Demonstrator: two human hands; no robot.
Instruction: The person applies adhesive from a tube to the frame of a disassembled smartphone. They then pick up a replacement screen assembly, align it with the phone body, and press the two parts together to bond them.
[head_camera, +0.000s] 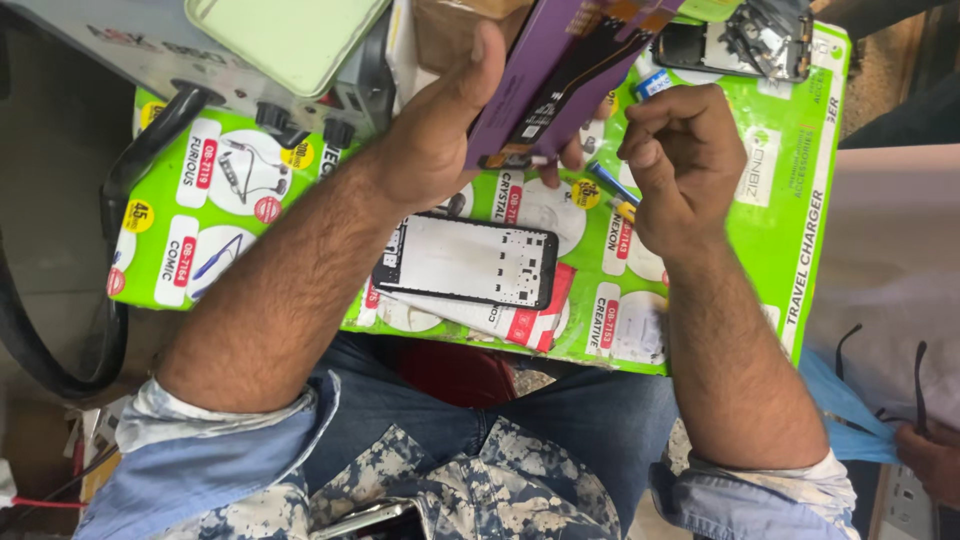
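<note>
Left hand (440, 130) grasps purple panel (560, 80); right hand (680, 160), at 3 o'clock, clenched on blue screwdriver (610, 185). Phone frame (465, 262) at 6 o'clock.

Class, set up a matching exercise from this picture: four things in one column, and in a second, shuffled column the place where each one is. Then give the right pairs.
Things:
1. purple panel
2. blue-handled tool
3. phone frame
4. opened phone

Places:
A. flat on the green mat, between the forearms
B. in the left hand
C. top edge of the mat, parts exposed
D. in the right hand

Pairs: 1-B, 2-D, 3-A, 4-C
</note>
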